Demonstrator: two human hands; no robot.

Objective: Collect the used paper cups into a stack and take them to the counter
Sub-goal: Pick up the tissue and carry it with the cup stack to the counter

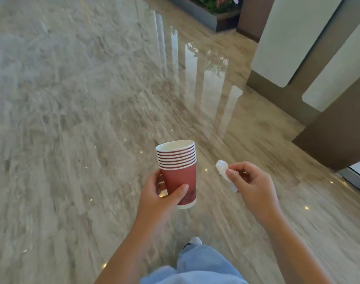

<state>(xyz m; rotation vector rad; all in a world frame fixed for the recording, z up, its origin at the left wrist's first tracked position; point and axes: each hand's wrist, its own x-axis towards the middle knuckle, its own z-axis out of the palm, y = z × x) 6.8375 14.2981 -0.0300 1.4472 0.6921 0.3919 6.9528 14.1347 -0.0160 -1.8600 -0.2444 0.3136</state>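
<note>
A stack of several red paper cups (178, 171) with white rims is held upright in front of me over the floor. My left hand (160, 199) grips the lowest cup around its body, thumb across the front. To the right, my right hand (250, 185) pinches a crumpled white tissue (224, 171) between thumb and fingers, a little apart from the cups. The inside of the top cup looks white and empty.
Glossy beige marble floor (82, 119) spreads ahead and to the left. A brown wall with white panels (298, 48) runs along the right. A dark planter with plants (214, 15) sits at the top. My light-blue trouser leg and white shoe (195, 240) show below.
</note>
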